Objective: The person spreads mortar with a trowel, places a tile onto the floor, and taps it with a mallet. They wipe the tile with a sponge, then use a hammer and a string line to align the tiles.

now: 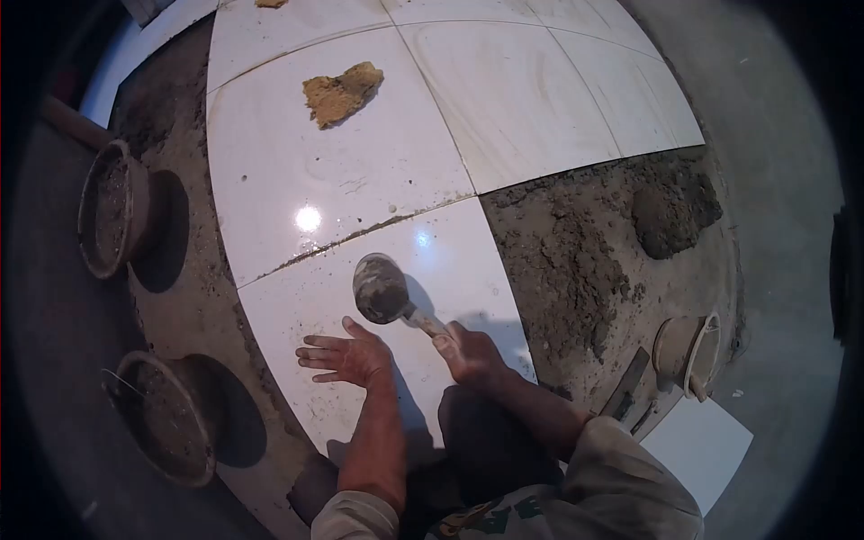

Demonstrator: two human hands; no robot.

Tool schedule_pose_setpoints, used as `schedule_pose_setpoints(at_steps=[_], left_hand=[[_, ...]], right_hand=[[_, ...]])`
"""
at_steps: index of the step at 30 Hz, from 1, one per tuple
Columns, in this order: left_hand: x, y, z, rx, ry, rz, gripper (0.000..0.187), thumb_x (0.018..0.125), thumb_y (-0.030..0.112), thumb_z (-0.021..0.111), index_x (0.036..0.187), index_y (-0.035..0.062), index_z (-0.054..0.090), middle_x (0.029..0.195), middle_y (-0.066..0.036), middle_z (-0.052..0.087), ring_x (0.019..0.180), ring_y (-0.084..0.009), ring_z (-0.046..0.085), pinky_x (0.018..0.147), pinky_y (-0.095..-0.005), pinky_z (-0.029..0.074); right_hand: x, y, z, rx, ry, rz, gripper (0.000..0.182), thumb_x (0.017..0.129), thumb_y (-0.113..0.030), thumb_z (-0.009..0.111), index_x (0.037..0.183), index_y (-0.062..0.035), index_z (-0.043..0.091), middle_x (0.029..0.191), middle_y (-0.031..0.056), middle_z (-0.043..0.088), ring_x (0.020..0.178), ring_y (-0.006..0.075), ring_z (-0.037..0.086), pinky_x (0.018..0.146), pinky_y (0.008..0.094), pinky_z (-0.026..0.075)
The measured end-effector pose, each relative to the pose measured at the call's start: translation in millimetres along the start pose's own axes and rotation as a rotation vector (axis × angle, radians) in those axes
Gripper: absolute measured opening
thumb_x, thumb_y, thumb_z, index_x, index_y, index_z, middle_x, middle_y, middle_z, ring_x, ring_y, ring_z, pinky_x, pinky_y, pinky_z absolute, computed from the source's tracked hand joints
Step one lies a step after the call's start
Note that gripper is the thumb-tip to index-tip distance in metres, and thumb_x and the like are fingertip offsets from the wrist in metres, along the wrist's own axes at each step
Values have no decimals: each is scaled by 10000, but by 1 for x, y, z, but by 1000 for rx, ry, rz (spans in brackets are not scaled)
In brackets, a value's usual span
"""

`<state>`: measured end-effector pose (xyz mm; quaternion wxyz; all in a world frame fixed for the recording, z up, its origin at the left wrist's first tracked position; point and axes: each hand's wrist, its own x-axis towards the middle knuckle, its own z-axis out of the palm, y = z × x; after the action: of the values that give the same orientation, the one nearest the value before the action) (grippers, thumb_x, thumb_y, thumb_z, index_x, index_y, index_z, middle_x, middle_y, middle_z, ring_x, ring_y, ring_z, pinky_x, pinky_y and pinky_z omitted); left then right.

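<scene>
In my right hand (474, 356) is the handle of a rubber mallet (381, 290), its round head smeared with grey mortar. The mallet's head hangs over a white floor tile (463, 261), casting a shadow to its right. My left hand (346, 358) is spread palm down close over the same tile, left of my knee, with the fingers pointing left and nothing in them. A gritty joint separates this tile from the larger white tile (270, 171) beyond it.
A torn yellow sponge (344, 93) lies on the far tile. Two mortar-filled buckets (135, 211) (200, 450) stand along the left. Rough mortar (562, 261) covers the bed at right, near another bucket (675, 351), a flat bar (625, 385) and a loose white tile (697, 445).
</scene>
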<state>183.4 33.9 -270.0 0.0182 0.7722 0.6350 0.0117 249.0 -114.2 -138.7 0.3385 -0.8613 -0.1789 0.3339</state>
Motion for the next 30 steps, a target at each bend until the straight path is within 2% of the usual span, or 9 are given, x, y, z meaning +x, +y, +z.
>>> schedule_pose_setpoints(at_steps=[5, 7, 9, 11, 13, 19, 21, 23, 30], left_hand=[[0, -5, 5, 97, -32, 18, 857, 961, 523, 368, 1472, -45, -20, 1511, -335, -33, 1421, -477, -32, 1073, -674, 109], [1, 0, -2, 18, -94, -26, 870, 959, 525, 373, 1474, -43, -37, 1510, -339, -42, 1420, -480, -37, 1075, -673, 101], [2, 3, -8, -13, -105, -7, 881, 955, 540, 364, 1474, -43, -45, 1514, -335, -56, 1421, -474, -61, 1077, -675, 77], [4, 4, -10, -20, -200, -69, 882, 955, 555, 342, 1472, -47, -43, 1518, -325, -79, 1421, -467, -88, 1079, -673, 53], [5, 9, -9, -16, -197, -50, 882, 956, 565, 324, 1472, -43, -52, 1521, -315, -101, 1421, -461, -103, 1082, -669, 37], [0, 1, -5, 29, -120, -15, 876, 960, 567, 314, 1472, -31, -69, 1513, -327, -86, 1417, -478, -79, 1077, -677, 55], [2, 3, -8, -2, -170, -45, 867, 962, 563, 311, 1473, -33, -58, 1510, -332, -75, 1415, -486, -68, 1073, -681, 65], [0, -1, -8, -32, -160, -34, 857, 964, 559, 306, 1475, -34, -44, 1511, -332, -71, 1416, -483, -69, 1067, -690, 55], [3, 4, -4, 46, -154, -64, 878, 953, 582, 325, 1484, -28, -15, 1524, -318, -59, 1429, -452, -70, 1057, -696, 68]], right_hand=[[-18, -4, -19, 109, 79, -171, 432, 960, -423, 440, 969, 0, 525, 746, 265, 601, 761, 472, 608, 661, 521, 469], [0, 35, 7, 75, 109, -20, 462, 961, -442, 427, 994, 6, 531, 747, 270, 606, 777, 485, 605, 681, 531, 473], [20, 62, 19, 2, 234, 104, 422, 992, -401, 389, 929, -8, 528, 666, 187, 567, 653, 403, 604, 574, 457, 443], [27, 65, 14, -14, 276, 41, 445, 993, -429, 396, 915, -9, 523, 650, 185, 562, 633, 381, 602, 585, 448, 447], [18, 58, 9, -98, 184, 123, 422, 973, -414, 435, 937, -3, 528, 727, 271, 608, 747, 475, 612, 652, 525, 473], [-12, 1, -25, 306, 194, 50, 436, 972, -430, 443, 922, -4, 521, 740, 251, 613, 714, 460, 603, 596, 501, 449], [-6, 22, -19, 318, 168, 32, 466, 973, -454, 426, 941, 0, 526, 785, 261, 625, 749, 474, 603, 634, 519, 463], [11, 67, 13, -141, 174, 175, 489, 977, -469, 396, 949, 1, 528, 803, 280, 627, 784, 488, 602, 681, 546, 470], [9, 38, -24, -30, 145, 126, 439, 984, -429, 405, 962, -11, 537, 786, 285, 613, 796, 495, 592, 668, 532, 465]])
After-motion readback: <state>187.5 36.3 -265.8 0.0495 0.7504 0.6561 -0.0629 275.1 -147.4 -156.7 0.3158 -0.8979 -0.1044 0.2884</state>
